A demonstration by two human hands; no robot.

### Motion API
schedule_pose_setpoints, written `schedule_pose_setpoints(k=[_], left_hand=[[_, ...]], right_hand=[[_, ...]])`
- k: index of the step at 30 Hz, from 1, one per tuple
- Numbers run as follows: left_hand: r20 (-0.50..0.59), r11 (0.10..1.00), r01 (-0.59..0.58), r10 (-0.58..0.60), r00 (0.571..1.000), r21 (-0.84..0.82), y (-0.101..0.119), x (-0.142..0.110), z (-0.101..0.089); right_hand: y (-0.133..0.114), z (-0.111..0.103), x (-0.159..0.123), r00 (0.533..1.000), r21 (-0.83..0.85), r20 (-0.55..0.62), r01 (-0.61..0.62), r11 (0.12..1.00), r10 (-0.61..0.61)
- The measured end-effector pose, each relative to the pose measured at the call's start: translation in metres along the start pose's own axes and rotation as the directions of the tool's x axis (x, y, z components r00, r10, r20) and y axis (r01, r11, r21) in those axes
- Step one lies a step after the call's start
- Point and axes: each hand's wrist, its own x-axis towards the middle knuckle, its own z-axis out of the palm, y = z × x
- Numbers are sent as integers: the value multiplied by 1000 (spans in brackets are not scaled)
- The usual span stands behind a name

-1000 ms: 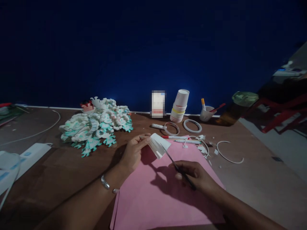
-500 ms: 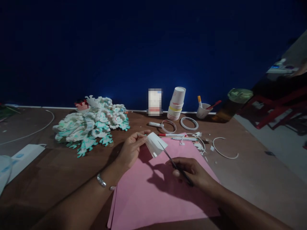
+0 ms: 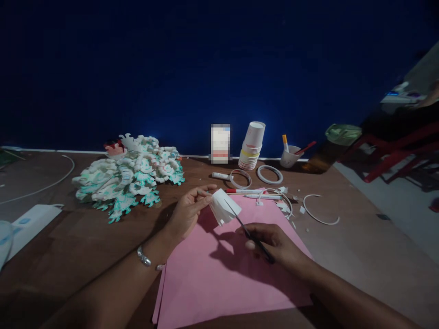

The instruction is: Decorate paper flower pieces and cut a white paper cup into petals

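Note:
My left hand (image 3: 188, 211) pinches a small white paper cup (image 3: 220, 211) between thumb and fingers, holding it tilted above the pink sheets. Slits run along the cup's wall, parting it into strips. Black-handled scissors (image 3: 258, 244) are in my right hand (image 3: 274, 242), closed round the handles. Their blades point up and left and lie against the cup's wall. Which part of the blades is inside the cup I cannot tell. Both hands cast shadows on the pink paper (image 3: 212, 292) beneath them.
A heap of white-and-green paper cutouts (image 3: 137, 178) lies left. Behind stand stacked paper cups (image 3: 252, 146) and a pen cup (image 3: 290, 157). Tape rolls (image 3: 270, 175), red and white pens (image 3: 245, 191), a cut ring (image 3: 320, 221) and scraps lie right. A power strip (image 3: 34, 228) is far left.
The view has shifted slightly. The cup and scissors stay nearly in place, with the blades still against the cup's wall; both hands keep their grips.

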Motion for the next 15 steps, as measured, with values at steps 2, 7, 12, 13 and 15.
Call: schedule_pose_setpoints(k=[2,7,12,13,15], left_hand=[[10,1000,-1,1,1000,5,1,0,0],[16,1000,-5,5,1000,-6,-1,1,-3],[1,1000,-4,4,1000,-22,-4,1,-4],[3,1000,-1,1,1000,-28,-4,2,-4],[10,999,7,-7,1000,-40,-4,2,-4]], right_hand=[[0,0,0,1000,-11,4,4,1000,-4],[2,-1,1,1000,-32,18,14,999,-13],[3,-2,-1,1000,-94,15,10,996,-9],[3,-2,-1,1000,-99,12,11,995,-10],[4,-1,-1,1000,-101,9,13,995,-12]])
